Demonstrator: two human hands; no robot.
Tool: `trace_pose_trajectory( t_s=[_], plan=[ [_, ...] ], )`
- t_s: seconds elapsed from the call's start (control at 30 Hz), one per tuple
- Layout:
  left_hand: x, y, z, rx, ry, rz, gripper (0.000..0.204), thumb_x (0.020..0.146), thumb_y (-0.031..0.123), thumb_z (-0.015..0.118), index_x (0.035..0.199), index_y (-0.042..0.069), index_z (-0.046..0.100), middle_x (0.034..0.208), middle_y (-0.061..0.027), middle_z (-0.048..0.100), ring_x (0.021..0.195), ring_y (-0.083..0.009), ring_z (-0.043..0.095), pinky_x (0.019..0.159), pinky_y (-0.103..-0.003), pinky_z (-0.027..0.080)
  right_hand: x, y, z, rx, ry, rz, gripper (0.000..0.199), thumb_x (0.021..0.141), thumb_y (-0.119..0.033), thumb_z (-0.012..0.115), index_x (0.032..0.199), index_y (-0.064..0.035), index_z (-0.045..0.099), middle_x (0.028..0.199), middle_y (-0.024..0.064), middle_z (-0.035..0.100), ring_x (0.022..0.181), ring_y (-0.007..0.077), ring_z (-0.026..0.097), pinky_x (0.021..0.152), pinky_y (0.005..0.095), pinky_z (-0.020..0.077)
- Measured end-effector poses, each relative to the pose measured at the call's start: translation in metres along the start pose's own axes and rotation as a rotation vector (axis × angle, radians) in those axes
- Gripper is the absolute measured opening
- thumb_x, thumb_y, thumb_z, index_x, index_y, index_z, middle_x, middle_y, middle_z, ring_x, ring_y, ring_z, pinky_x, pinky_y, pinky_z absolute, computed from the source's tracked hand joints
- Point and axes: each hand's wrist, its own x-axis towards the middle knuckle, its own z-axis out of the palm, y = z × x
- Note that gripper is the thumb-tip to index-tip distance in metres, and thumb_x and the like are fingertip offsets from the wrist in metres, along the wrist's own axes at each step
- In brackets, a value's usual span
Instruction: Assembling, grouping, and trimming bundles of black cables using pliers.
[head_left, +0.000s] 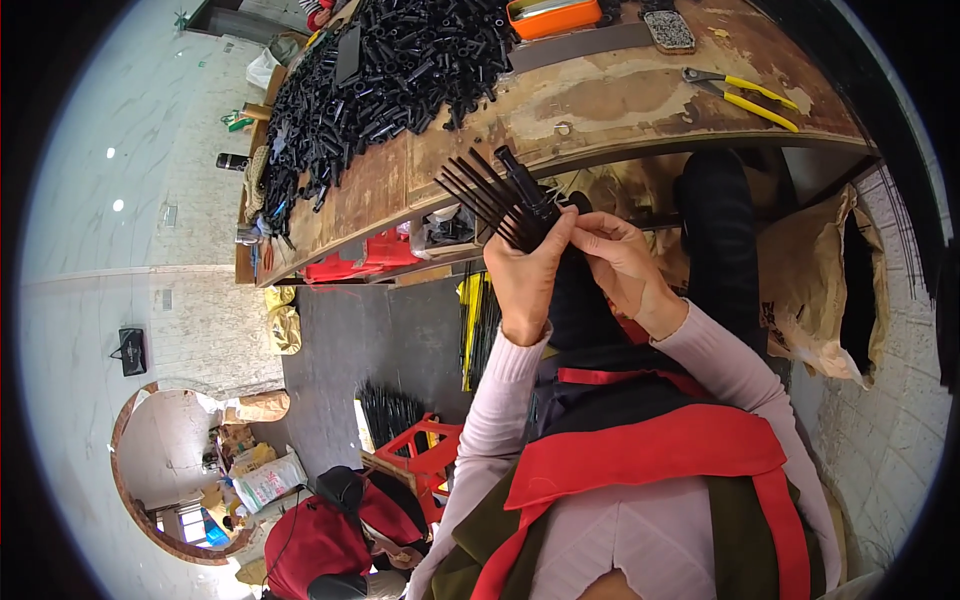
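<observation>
In front of me, just below the table edge, my left hand (530,270) is closed round a bundle of thin black rods (474,200) that fan out up and to the left. A thicker black tubular piece (520,180) with a stepped tip sticks up beside them, also in the left hand's grip. Close against the left thumb, my right hand (625,262) has its thumb and fingers pinched together by the lower end of that piece. What the right fingertips hold is hidden. Thin pale strands (572,184) show just above them.
A large heap of black tubular parts (400,80) covers the table's left side. The worn wooden tabletop (600,95) also bears yellow-handled pliers (742,97), an orange tray (553,20) and a speckled block (669,32). A brown paper sack (815,290) stands right; a red stool (425,455) stands lower left.
</observation>
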Motion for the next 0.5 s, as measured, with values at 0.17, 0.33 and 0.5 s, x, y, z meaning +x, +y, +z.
trace_pose_trajectory(
  t_s=[0.17,0.33,0.5],
  plan=[
    [-0.005,0.0,0.003,0.007,-0.014,-0.011,0.019,0.085,0.003,0.072,0.102,-0.005,0.068,0.096,-0.011,0.072,0.09,-0.0167,0.068,0.086,-0.028,0.052,-0.011,0.006,0.002,-0.036,-0.018,-0.118,0.008,0.091,0.001,0.064,0.099,-0.0009,0.065,0.099,0.0047,0.067,0.095,0.011,0.062,0.089,0.0249,0.0478],
    [-0.001,0.011,-0.004,-0.053,-0.227,-0.041,0.015,0.09,0.004,0.066,0.103,-0.005,0.067,0.098,-0.0097,0.071,0.093,-0.0148,0.065,0.087,-0.028,0.05,-0.023,0.006,0.015,-0.153,0.021,-0.295,0.005,0.092,-0.002,0.065,0.096,-0.0026,0.063,0.098,0.003,0.065,0.093,0.0093,0.06,0.089,0.0245,0.0465],
    [-0.009,0.01,-0.003,0.075,-0.228,0.067,0.018,0.093,0.007,0.063,0.106,-0.006,0.065,0.097,-0.0105,0.071,0.092,-0.0153,0.066,0.086,-0.028,0.051,-0.019,0.01,-0.004,-0.229,-0.045,-0.186,0.011,0.093,-0.009,0.066,0.102,-0.0029,0.064,0.104,0.0025,0.064,0.098,0.0085,0.058,0.09,0.0233,0.0446]
  ],
)
